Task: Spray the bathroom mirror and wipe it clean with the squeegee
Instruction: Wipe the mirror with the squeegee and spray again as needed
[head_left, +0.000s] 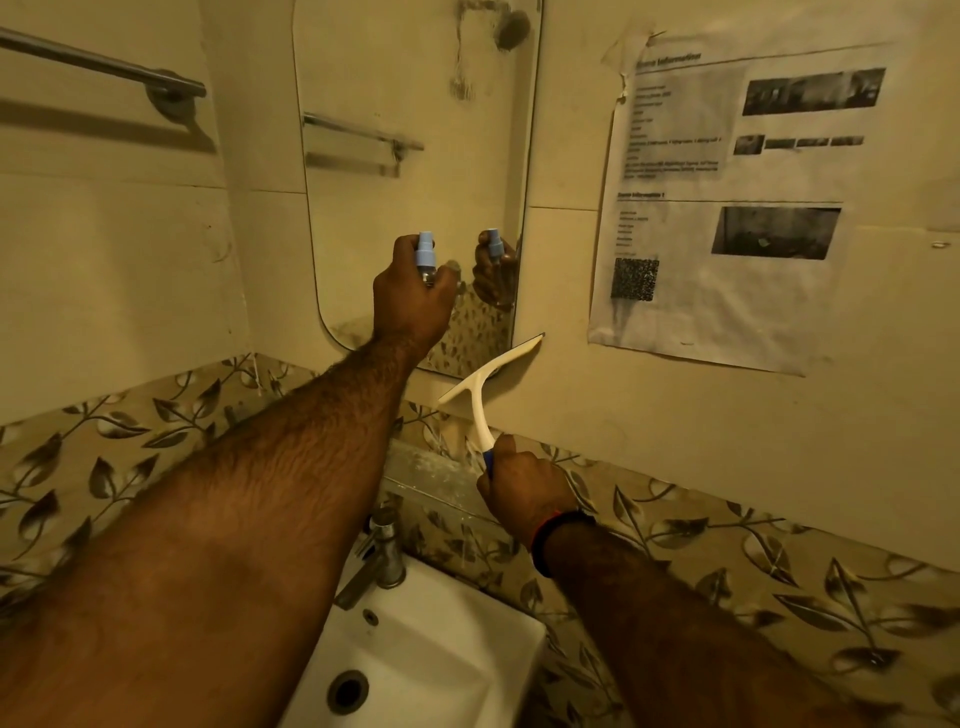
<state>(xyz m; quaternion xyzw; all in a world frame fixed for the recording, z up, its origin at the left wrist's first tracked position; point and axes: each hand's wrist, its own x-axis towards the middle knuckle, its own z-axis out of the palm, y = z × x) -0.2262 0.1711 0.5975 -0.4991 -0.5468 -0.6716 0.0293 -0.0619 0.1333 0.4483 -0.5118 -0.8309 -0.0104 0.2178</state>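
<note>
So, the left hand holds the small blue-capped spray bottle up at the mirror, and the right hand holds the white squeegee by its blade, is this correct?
Not quite. In the head view the right hand grips the white squeegee by its blue handle end, not the blade. The left hand does hold the small blue-capped spray bottle at the mirror.

A white sink (447, 670) carries a metal faucet (382, 558) at its back edge.

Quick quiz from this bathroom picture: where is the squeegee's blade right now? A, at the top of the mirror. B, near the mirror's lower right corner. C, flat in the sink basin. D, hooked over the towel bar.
B: the right hand grips the squeegee by its handle, and the blade end sits near the lower right corner of the mirror, while the left hand holds the spray bottle up to the glass.
</note>
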